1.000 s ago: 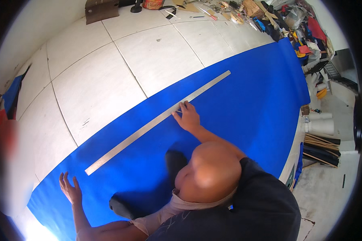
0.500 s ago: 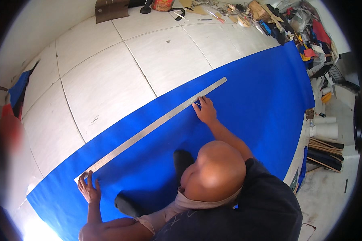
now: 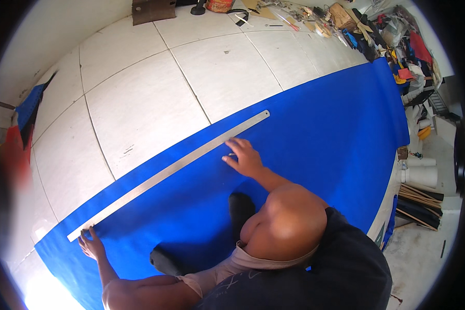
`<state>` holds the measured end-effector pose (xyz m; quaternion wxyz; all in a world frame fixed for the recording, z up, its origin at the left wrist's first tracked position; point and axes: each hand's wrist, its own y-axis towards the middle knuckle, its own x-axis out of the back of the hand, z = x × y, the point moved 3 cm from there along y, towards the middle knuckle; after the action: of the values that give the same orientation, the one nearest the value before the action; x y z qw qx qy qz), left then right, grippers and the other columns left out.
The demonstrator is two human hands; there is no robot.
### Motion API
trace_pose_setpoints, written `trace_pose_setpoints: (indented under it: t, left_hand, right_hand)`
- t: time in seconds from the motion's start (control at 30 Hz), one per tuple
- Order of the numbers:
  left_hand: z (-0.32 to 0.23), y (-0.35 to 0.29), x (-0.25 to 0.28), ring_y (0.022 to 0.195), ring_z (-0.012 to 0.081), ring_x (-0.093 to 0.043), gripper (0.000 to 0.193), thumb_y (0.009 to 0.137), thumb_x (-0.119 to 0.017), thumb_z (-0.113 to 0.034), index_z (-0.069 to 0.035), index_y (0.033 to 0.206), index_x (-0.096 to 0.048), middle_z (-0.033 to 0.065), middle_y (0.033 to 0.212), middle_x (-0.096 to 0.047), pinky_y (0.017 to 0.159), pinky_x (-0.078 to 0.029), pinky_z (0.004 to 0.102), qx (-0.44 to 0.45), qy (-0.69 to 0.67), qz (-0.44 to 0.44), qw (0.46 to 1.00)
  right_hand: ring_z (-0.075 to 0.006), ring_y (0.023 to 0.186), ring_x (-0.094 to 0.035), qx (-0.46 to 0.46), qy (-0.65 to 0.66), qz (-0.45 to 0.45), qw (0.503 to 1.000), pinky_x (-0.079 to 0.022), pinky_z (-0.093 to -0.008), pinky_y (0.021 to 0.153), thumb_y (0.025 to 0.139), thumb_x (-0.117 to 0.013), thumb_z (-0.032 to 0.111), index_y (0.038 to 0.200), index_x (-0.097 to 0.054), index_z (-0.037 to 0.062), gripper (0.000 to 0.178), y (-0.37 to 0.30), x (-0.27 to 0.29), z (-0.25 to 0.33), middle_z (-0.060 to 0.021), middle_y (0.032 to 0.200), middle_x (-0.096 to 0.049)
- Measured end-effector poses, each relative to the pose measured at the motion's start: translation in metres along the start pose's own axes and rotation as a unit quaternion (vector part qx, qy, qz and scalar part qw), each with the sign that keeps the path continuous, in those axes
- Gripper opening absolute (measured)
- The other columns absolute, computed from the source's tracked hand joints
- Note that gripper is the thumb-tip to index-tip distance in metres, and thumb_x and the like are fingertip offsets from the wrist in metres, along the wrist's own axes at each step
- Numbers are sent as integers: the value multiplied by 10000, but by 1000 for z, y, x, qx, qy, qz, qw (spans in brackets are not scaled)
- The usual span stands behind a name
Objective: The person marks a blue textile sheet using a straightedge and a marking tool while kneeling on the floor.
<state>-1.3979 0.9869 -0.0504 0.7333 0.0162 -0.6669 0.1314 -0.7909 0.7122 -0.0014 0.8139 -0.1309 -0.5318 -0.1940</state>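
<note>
A long metal ruler (image 3: 175, 168) lies slantwise on a wide sheet of blue material (image 3: 315, 150) on the floor. My left hand (image 3: 93, 248) is at the ruler's lower left end, fingertips on it and thumb by its near edge. Toward the far end is my right hand (image 3: 245, 157), its fingers bent and the fingertips touching the ruler's near edge. Between its thumb and fingers shows a small, pale, slim thing (image 3: 231, 154), too small to name. The ruler runs roughly along the sheet's far edge, with a strip of blue beyond it.
My feet in dark socks (image 3: 241, 209) stand on the blue sheet, close to the ruler. White floor tiles (image 3: 144, 119) stretch beyond it. A heap of scraps (image 3: 398, 36) lies at the far right, with white rolls (image 3: 421, 173) and thin wooden strips (image 3: 418, 204) at the right.
Both hands have slid the ruler left and closer to the sheet's far left edge. My right hand has come back left and nearer. The view has shifted slightly.
</note>
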Motion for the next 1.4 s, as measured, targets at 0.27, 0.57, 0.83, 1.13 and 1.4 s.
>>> trace_pose_setpoints:
  t: [0.27,0.57,0.83,1.13,1.4]
  left_hand:
    - [-12,9,-15,1454,338,-310,1048,806,-563,-790,-46,1514,-356,210,1568,-305,1151,-303,472,0,-50,15,999]
    - [-21,29,-9,1461,354,-280,1046,804,-610,-756,-18,1498,-354,236,1555,-299,1162,-295,470,-24,-93,33,995]
    - [-24,26,-10,1472,363,-232,1039,804,-663,-704,14,1488,-351,259,1550,-286,1185,-261,467,-27,-133,27,990]
    - [-17,29,-9,1400,399,-331,955,803,-709,-647,83,1373,-476,287,1463,-398,1167,-285,471,-82,-119,-56,988]
    - [-4,21,20,1390,379,-367,964,765,-731,-654,35,1384,-460,247,1457,-423,1151,-320,454,-12,-178,-72,981]
  right_hand:
    - [-440,1344,-416,-170,-125,-56,976,-422,-511,1074,928,-608,484,1451,-439,61,693,20,12,-97,-218,1486,-416]
    - [-440,1352,-414,-183,-136,-26,973,-392,-494,1101,929,-602,517,1429,-454,-22,749,32,10,-102,-259,1491,-411]
    - [-441,1328,-444,-176,-140,0,974,-400,-487,1094,918,-612,518,1425,-460,-23,757,38,18,-108,-260,1488,-417]
    - [-432,1339,-447,-98,-96,1,991,-393,-463,1102,887,-665,473,1375,-478,-66,751,52,14,-121,-289,1436,-469]
    - [-427,1354,-431,-93,-127,68,985,-361,-439,1132,930,-624,466,1393,-463,-84,736,53,15,-133,-308,1441,-452]
